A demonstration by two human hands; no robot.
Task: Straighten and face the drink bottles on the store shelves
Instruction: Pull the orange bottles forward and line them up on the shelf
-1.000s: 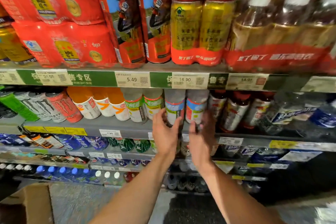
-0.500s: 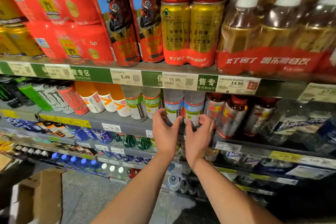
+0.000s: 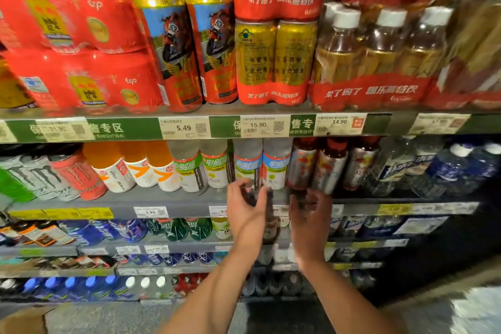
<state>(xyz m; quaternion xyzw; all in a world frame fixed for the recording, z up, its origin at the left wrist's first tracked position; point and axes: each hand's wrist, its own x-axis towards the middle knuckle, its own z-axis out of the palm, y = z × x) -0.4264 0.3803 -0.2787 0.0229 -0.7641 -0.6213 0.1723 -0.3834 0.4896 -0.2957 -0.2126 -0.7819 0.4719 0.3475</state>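
Note:
Two clear bottles with blue labels stand side by side on the second shelf, labels facing out. My left hand hovers just below and in front of the left one, fingers loosely curled around nothing. My right hand is blurred and sits at the shelf edge below the red-and-silver bottles, fingers spread and relaxed, gripping nothing. Green-labelled bottles stand to the left of the blue ones.
Orange-topped bottles and energy-drink cans fill the shelf's left; water bottles the right. Red multipacks, tall cans and shrink-wrapped bottles sit on the shelf above. Lower shelves hold more drinks. A cardboard box lies at floor left.
Both hands let go of the two blue-label bottles and dropped back to the shelf edge; the right hand shifted right, toward the red-and-silver bottles. The camera moved closer.

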